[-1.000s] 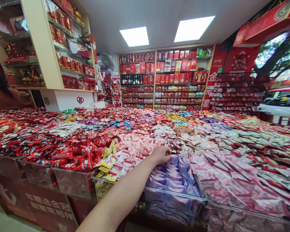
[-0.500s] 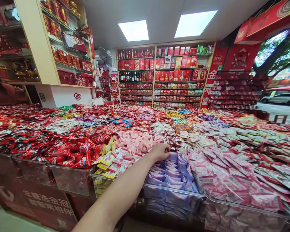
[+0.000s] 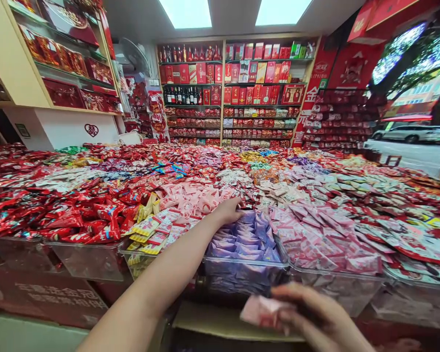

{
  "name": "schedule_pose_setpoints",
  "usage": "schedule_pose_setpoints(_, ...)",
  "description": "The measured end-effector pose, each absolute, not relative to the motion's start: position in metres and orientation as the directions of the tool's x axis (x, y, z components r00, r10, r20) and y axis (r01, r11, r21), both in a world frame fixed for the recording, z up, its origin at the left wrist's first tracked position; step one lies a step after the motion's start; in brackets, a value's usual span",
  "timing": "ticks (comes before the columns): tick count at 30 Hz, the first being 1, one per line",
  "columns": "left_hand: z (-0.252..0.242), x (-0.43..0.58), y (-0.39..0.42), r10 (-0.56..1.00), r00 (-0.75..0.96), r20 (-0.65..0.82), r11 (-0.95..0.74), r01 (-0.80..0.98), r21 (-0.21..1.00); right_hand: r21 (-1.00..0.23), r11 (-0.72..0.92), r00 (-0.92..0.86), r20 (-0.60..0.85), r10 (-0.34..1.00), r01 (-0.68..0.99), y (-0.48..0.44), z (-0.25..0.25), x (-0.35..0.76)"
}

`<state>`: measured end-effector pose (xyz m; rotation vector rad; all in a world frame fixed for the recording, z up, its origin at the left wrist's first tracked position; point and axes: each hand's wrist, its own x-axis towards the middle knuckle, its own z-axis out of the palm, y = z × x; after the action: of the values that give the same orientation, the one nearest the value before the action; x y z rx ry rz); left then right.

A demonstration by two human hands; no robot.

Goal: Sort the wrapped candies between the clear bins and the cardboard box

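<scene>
My left hand [image 3: 228, 211] reaches over to the back edge of the purple packets [image 3: 242, 242], which stand in neat rows in a clear plastic bin [image 3: 247, 263]. Its fingers curl downward, and what they hold, if anything, is hidden. Low in front of that bin, my right hand [image 3: 311, 310], blurred, pinches a small pink packet [image 3: 262, 311]. Pale pink packets [image 3: 190, 198] lie behind and left of my left hand. Yellow and pink packets [image 3: 157, 227] fill the bin beside my left forearm.
Pink packets [image 3: 319, 239] heap up in the bin to the right, red packets [image 3: 84, 215] to the left. Below the purple bin is the pale edge of an open box [image 3: 212, 320]. Shelves [image 3: 223, 93] of red boxes and bottles line the back wall.
My right hand has come into view at the lower right with the pink packet. The view has shifted closer and downward; my left hand stays at the purple packets' back edge.
</scene>
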<state>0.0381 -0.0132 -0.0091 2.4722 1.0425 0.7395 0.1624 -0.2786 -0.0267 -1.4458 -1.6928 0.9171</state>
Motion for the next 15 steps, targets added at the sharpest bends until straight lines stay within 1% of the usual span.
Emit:
schedule_pose_setpoints(1,-0.008,0.039,-0.013,0.740,0.579,0.342,-0.662,0.533,0.527,-0.873,0.128,-0.038,0.124,0.992,0.471,-0.264,-0.016,0.172)
schedule_pose_setpoints(2,-0.005,0.039,-0.014,0.740,0.566,0.364,-0.661,0.513,0.547,-0.882,0.160,0.067,0.211,0.975,0.443,-0.248,-0.007,0.181)
schedule_pose_setpoints(3,-0.001,0.039,-0.015,0.738,0.550,0.391,-0.666,0.497,0.557,-0.891,0.199,0.121,0.269,0.956,0.409,-0.229,0.001,0.189)
schedule_pose_setpoints(4,0.003,0.039,-0.016,0.733,0.531,0.425,-0.672,0.469,0.573,-0.895,0.227,0.139,0.299,0.944,0.384,-0.210,0.007,0.194)
schedule_pose_setpoints(5,0.007,0.038,-0.018,0.725,0.520,0.452,-0.676,0.416,0.608,-0.895,0.253,0.142,0.323,0.936,0.368,-0.192,0.012,0.198)
schedule_pose_setpoints(7,0.015,0.037,-0.022,0.707,0.535,0.463,-0.651,0.237,0.721,-0.888,0.286,0.110,0.345,0.932,0.360,-0.159,0.018,0.199)
schedule_pose_setpoints(9,0.019,0.037,-0.026,0.678,0.601,0.424,-0.560,0.049,0.827,-0.883,0.298,0.092,0.352,0.931,0.362,-0.134,0.021,0.196)
schedule_pose_setpoints(10,0.020,0.038,-0.027,0.661,0.638,0.394,-0.507,-0.007,0.862,-0.880,0.300,0.093,0.356,0.930,0.368,-0.124,0.021,0.194)
schedule_pose_setpoints(12,0.019,0.039,-0.028,0.644,0.682,0.346,-0.449,-0.030,0.893,-0.867,0.303,0.102,0.369,0.924,0.395,-0.111,0.022,0.191)
schedule_pose_setpoints(15,0.016,0.042,-0.027,0.659,0.678,0.326,-0.412,-0.037,0.910,-0.852,0.287,0.097,0.363,0.927,0.438,-0.099,0.023,0.189)
